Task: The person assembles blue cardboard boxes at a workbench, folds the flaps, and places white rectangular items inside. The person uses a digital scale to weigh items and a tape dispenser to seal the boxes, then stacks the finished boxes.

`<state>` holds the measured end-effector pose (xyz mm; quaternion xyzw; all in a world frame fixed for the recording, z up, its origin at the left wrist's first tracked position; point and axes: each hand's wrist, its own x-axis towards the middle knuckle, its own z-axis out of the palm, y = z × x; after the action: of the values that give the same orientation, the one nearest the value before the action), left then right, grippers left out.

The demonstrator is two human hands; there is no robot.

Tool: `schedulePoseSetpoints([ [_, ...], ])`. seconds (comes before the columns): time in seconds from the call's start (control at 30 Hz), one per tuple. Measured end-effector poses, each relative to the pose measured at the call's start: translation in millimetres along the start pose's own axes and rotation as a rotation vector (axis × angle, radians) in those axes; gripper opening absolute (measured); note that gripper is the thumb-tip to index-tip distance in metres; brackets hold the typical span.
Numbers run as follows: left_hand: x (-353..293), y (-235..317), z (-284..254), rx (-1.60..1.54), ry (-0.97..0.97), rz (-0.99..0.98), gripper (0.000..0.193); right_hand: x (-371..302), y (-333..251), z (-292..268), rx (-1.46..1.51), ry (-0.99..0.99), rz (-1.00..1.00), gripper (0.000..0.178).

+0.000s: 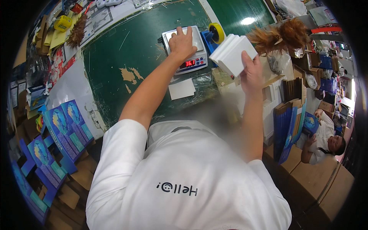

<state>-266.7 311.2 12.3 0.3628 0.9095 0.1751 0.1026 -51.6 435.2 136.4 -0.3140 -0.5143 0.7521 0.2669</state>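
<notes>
Weighing seems unfinished: left hand (182,44) spread on the steel-topped white digital scale (198,41), twelve o'clock; right hand (252,72) clamped on the layered white rectangular stack (232,57), one o'clock, off-scale.

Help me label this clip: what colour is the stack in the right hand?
The stack is white, clearest in the head view.

Scale (197,56) on table (126,46), left hand (182,43) on scale, tape dispenser (208,41) just right of it, card (181,89) on the person's side. Stack (230,57) in right hand (251,73), right of scale; duster (285,36) further right. Boxes (65,128) left of the person, co-worker (326,132) far right.
</notes>
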Motion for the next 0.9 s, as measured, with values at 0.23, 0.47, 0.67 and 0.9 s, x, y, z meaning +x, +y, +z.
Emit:
schedulePoseSetpoints([
  [0.23,-143.7,-23.9,-11.6,-0.084,0.071,0.257,0.089,67.8,58.4,44.7,-0.143,-0.065,0.083,0.060],
  [0.47,-211.4,-33.2,39.4,-0.130,-0.066,0.378,0.087,124.4,117.5,89.7,-0.403,-0.132,0.358,0.053],
  [0.67,-202.0,-41.2,16.3,-0.383,-0.023,0.272,0.070,134.5,119.9,85.5,-0.426,-0.164,0.305,0.051],
  [0.9,-128.5,-63.8,-15.1,-0.519,0.158,0.002,0.062,120.6,107.2,69.3,-0.269,-0.143,0.259,0.053],
])
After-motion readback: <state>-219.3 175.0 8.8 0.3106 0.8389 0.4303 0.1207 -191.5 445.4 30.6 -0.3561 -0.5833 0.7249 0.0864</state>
